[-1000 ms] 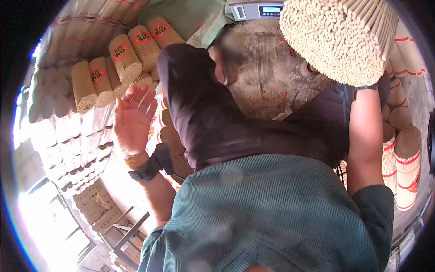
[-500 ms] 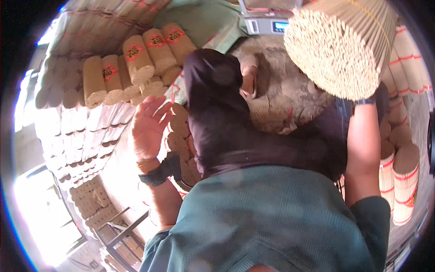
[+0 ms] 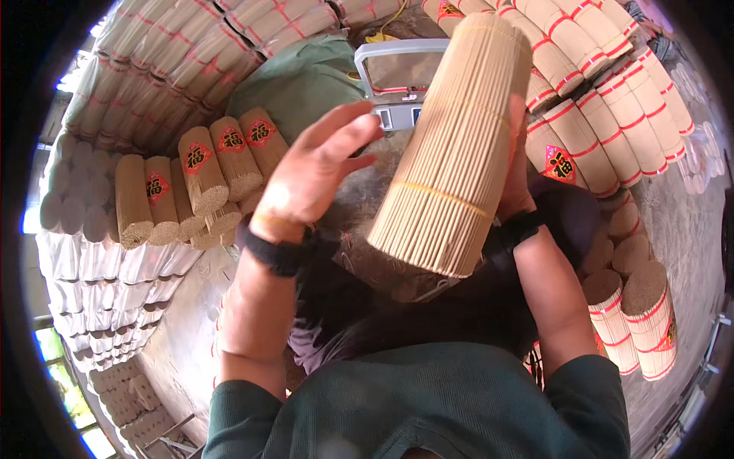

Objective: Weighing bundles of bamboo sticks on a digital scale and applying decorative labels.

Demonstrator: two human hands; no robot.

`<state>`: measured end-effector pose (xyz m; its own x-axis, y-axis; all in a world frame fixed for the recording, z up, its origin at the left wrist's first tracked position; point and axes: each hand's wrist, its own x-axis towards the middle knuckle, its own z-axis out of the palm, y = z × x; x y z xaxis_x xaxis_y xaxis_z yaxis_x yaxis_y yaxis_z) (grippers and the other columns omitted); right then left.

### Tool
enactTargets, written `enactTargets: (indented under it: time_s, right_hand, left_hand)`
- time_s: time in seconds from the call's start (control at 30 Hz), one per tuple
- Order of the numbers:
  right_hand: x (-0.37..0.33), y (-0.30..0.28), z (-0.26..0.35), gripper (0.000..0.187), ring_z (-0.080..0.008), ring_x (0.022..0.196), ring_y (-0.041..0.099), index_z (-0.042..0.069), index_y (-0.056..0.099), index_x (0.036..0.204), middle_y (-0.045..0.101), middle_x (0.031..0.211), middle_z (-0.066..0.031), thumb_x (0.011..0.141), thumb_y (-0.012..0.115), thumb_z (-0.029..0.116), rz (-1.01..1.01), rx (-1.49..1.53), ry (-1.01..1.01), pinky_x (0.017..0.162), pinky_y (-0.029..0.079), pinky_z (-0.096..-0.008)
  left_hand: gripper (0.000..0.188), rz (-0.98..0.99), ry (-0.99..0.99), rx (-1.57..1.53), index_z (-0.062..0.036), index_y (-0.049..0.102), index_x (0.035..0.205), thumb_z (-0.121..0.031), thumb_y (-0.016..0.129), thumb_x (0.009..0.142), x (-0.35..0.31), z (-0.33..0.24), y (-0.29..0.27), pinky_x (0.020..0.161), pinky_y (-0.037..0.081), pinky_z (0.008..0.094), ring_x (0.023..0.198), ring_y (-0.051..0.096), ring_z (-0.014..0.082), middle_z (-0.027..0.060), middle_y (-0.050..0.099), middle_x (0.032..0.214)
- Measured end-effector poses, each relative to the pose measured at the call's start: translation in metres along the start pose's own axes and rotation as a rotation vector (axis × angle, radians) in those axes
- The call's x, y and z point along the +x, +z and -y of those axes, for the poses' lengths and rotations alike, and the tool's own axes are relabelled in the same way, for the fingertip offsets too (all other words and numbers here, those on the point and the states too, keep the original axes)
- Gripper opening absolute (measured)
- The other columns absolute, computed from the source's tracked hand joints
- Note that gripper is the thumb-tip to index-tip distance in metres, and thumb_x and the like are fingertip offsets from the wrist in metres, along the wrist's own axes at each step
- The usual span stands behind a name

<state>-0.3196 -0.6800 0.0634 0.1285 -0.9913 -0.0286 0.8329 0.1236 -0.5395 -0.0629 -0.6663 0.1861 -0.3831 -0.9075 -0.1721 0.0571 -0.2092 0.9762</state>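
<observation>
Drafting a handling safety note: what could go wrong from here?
Drop: only the right hand holds the tilted bundle of sticks; the left hand is open, apart from it. The bundle might slip.
Spill: thin yellow bands circle it; if one gave way, sticks could slide loose.
Bump: the bundle overlaps the grey machine in view and might strike it; depth is unclear.

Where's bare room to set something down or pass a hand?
Bare floor shows right of the standing bundles at lower right, and between the wrapped stack and left forearm. A hand might pass between left hand and held stick bundle. Upper right is crowded with banded bundles.
</observation>
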Motion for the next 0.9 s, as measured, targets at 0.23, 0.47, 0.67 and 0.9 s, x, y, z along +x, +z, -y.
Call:
enactTargets:
  time_s: [0.23, 0.47, 0.67, 0.9]
  right_hand:
    - [0.016, 0.003, -0.053, 0.076, -0.0211, 0.114, 0.054, 0.009, 0.044, 0.134, 0.055, 0.129, -0.0084, 0.088, 0.039, 0.069, -0.123, -0.049, 0.314, 0.097, 0.045, -0.0375]
    - [0.041, 0.004, -0.102, 0.073, -0.0166, 0.111, 0.056, 0.003, 0.044, 0.132, 0.056, 0.125, -0.0091, 0.087, 0.052, 0.061, -0.148, -0.271, 0.465, 0.096, 0.045, -0.0319]
    - [0.062, -0.026, -0.131, 0.074, -0.0159, 0.113, 0.052, 0.002, 0.044, 0.129, 0.056, 0.123, -0.0069, 0.081, 0.067, 0.052, 0.138, -0.603, 0.430, 0.098, 0.041, -0.0316]
    - [0.078, -0.037, -0.136, 0.097, -0.0226, 0.126, 0.042, 0.002, 0.031, 0.139, 0.046, 0.136, -0.0103, 0.066, 0.085, 0.037, 0.250, -0.681, 0.534, 0.108, 0.032, -0.0366]
  left_hand:
    - [0.077, 0.095, -0.138, -0.009, 0.0036, 0.041, 0.132, -0.053, 0.063, 0.084, 0.046, 0.042, -0.019, 0.098, 0.039, 0.0358, 0.113, 0.051, 0.0187, 0.0104, 0.054, 0.119]
    - [0.089, 0.002, -0.187, -0.246, 0.0034, 0.033, 0.136, -0.039, 0.080, 0.073, 0.056, 0.118, -0.065, 0.103, 0.038, 0.0361, 0.120, 0.049, 0.0205, 0.0135, 0.051, 0.130]
    - [0.098, -0.062, -0.071, -0.388, 0.0000, 0.029, 0.138, -0.024, 0.088, 0.063, 0.048, 0.147, -0.093, 0.104, 0.036, 0.0364, 0.123, 0.046, 0.0215, 0.0100, 0.050, 0.131]
    - [0.106, -0.028, -0.229, -0.344, -0.0051, 0.030, 0.140, -0.002, 0.088, 0.052, 0.039, 0.188, -0.123, 0.106, 0.036, 0.0361, 0.124, 0.046, 0.0196, 0.0051, 0.049, 0.134]
